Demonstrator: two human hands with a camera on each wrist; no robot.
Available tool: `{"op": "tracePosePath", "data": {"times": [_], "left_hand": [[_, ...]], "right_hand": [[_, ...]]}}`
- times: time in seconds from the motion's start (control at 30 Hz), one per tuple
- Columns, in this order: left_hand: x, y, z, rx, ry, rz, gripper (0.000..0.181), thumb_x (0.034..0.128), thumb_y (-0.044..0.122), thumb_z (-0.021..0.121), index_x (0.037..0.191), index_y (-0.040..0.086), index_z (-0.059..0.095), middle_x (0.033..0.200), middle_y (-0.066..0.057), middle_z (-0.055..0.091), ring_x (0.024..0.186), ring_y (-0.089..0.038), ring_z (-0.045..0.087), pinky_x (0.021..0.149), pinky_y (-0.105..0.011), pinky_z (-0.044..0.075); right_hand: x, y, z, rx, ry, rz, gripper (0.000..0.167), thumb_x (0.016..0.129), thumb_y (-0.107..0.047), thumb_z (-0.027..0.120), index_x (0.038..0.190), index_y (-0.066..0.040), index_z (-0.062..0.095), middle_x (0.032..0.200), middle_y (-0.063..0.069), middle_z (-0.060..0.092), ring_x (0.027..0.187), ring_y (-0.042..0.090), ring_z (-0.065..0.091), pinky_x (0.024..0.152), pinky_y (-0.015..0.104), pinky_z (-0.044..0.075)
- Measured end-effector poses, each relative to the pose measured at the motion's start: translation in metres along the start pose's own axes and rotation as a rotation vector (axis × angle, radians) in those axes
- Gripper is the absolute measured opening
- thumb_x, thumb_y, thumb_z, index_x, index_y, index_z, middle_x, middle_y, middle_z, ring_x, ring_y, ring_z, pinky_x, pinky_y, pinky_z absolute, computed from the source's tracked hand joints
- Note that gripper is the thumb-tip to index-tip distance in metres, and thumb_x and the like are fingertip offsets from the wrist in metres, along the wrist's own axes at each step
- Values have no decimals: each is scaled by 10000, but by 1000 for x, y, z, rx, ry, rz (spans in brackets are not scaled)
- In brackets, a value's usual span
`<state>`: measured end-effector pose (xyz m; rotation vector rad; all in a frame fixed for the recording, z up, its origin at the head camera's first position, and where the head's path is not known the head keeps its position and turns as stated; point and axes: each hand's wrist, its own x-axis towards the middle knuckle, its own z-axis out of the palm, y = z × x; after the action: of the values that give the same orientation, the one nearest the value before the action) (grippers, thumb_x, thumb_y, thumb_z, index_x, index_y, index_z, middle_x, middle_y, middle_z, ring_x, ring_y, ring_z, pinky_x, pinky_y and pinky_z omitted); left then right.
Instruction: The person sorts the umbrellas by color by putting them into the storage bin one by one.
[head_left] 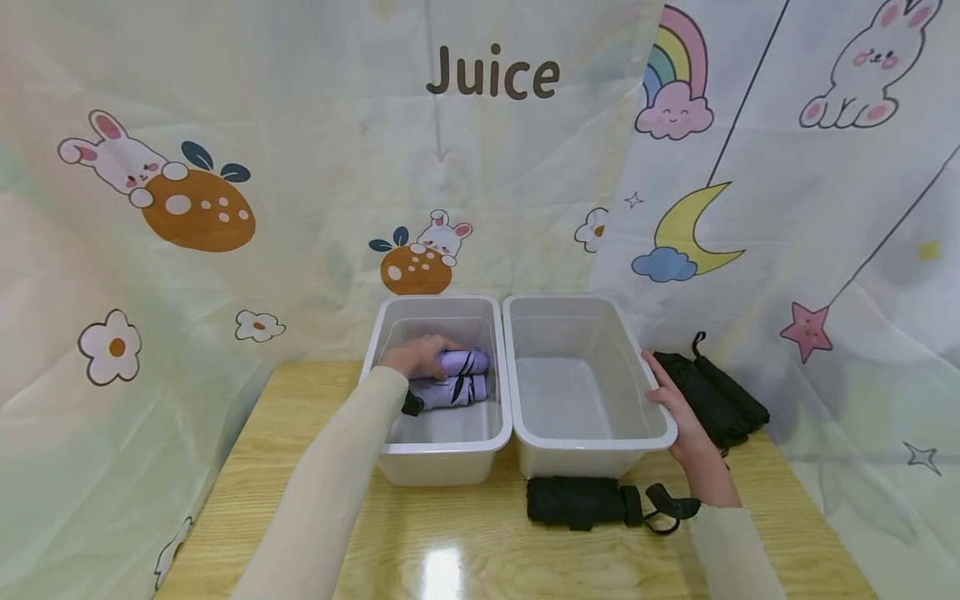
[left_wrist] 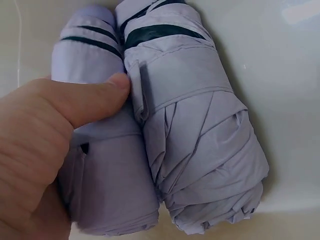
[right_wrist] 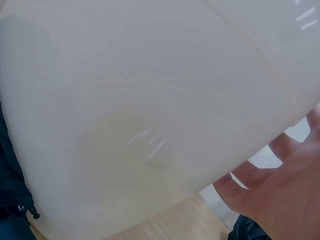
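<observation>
Inside the left white plastic bin, my left hand grips a purple folding umbrella. Its thumb lies across the furled cloth in the left wrist view; the other fingers are mostly hidden. A second purple folding umbrella with dark stripes lies alongside, touching the first. My right hand holds the right rim of the other white bin, thumb over the edge. In the right wrist view the bin's wall fills most of the picture, and some fingertips are hidden behind its edge.
A black folding umbrella with a wrist strap lies in front of the right bin. More black furled cloth lies to the right of that bin. Both bins stand side by side on a wooden table, against a printed curtain.
</observation>
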<state>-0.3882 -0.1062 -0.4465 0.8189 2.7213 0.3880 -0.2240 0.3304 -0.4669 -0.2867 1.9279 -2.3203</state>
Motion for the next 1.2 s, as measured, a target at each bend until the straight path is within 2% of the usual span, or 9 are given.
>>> {"op": "tracePosePath", "data": {"times": [0.17, 0.27, 0.37, 0.47, 0.63, 0.73, 0.9, 1.07, 1.2], "left_hand": [[-3, 1, -1, -23, -2, 5, 583, 798, 94, 788, 1340, 198, 602, 1286, -7, 600, 1108, -182, 527, 985, -385, 410], [-3, 0, -1, -20, 15, -5, 591, 793, 103, 786, 1346, 187, 597, 1284, -15, 599, 1112, -186, 520, 989, -393, 403], [-3, -2, -1, -17, 37, -11, 597, 791, 119, 776, 1356, 177, 589, 1309, -22, 589, 1154, -195, 513, 1004, -398, 392], [-4, 1, -4, -31, 55, 13, 579, 818, 115, 742, 1370, 125, 568, 1343, -46, 571, 1215, -216, 501, 1027, -395, 380], [-13, 17, -28, -72, 32, 52, 614, 890, 109, 684, 1450, 47, 441, 1442, -122, 468, 1307, -293, 430, 1053, -425, 358], [-19, 22, -43, -54, 43, 83, 627, 916, 136, 652, 1475, 34, 389, 1478, -132, 416, 1338, -303, 387, 1070, -430, 334], [-40, 25, -62, -72, 123, 126, 620, 932, 203, 627, 1479, 42, 384, 1489, -136, 397, 1358, -298, 353, 1087, -427, 305], [-76, 27, -77, -131, 187, 93, 619, 932, 344, 630, 1466, 99, 434, 1490, -158, 369, 1356, -319, 328, 1082, -479, 298], [-104, 20, -84, -186, 243, 82, 637, 934, 390, 629, 1465, 97, 433, 1492, -196, 310, 1345, -345, 314, 1067, -524, 300]], "right_hand": [[0, 0, 2, 8, -2, 5, 661, 1029, -55, 330, 1566, -346, 77, 1594, 109, 3, 1260, 250, 341, 904, 355, 453], [0, 0, 2, 10, -5, 4, 661, 1029, -56, 333, 1565, -349, 82, 1591, 113, 10, 1253, 249, 350, 902, 360, 455], [0, 2, 2, 1, 4, 5, 654, 1031, -65, 337, 1564, -353, 90, 1590, 113, 21, 1249, 251, 352, 896, 358, 457], [0, 3, 2, -2, 8, 9, 652, 1034, -69, 335, 1568, -335, 73, 1585, 103, 37, 1239, 244, 358, 892, 355, 460], [-2, 2, 0, 7, 11, 10, 652, 1032, -61, 331, 1571, -321, 72, 1566, 78, 81, 1215, 230, 372, 887, 357, 463], [-2, 2, -1, 1, 20, 16, 648, 1032, -68, 338, 1565, -350, 99, 1566, 76, 83, 1218, 238, 359, 887, 360, 460], [0, 1, -1, -3, 24, 22, 648, 1032, -71, 340, 1564, -352, 99, 1576, 83, 61, 1236, 246, 337, 902, 364, 449], [-1, 1, 0, -2, 13, 15, 644, 1035, -60, 325, 1569, -329, 86, 1566, 87, 73, 1233, 254, 338, 906, 374, 449], [0, 0, 0, 8, 10, 3, 643, 1033, -58, 332, 1565, -342, 109, 1566, 87, 81, 1232, 255, 344, 906, 380, 447]]}}
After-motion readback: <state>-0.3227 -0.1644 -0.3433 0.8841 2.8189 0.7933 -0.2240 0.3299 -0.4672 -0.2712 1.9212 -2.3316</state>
